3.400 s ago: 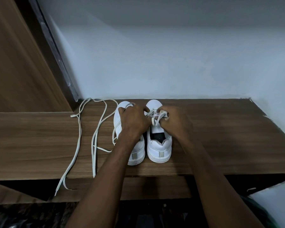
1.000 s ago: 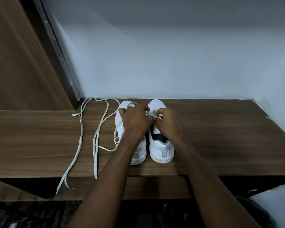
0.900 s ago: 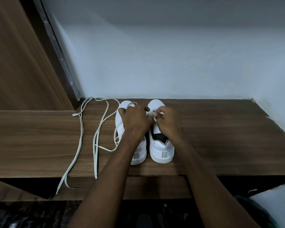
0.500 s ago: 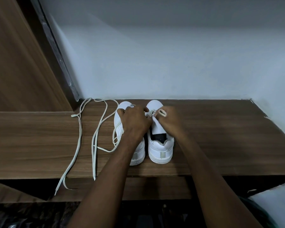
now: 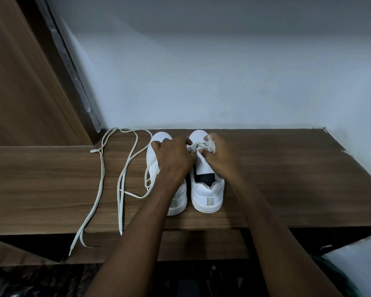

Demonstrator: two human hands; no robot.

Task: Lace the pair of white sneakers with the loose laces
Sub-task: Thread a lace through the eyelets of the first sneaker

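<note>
- Head view: your left hand [image 5: 176, 157] and right hand [image 5: 217, 152] both pinch the lace [image 5: 202, 145] over the right sneaker [image 5: 207, 189].
- Pull unevenly and it may slip out beneath your fingers.

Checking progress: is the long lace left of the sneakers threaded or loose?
Loose. The long lace lies spread over the wooden shelf, both tips hanging past its front edge.

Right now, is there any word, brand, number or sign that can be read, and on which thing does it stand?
None can be read.
right sneaker: grey heel tab, plain, no text.
left sneaker: heel tab likewise blank, partly hidden by the arm.
wooden shelf, wall: no labels or signs.
</note>
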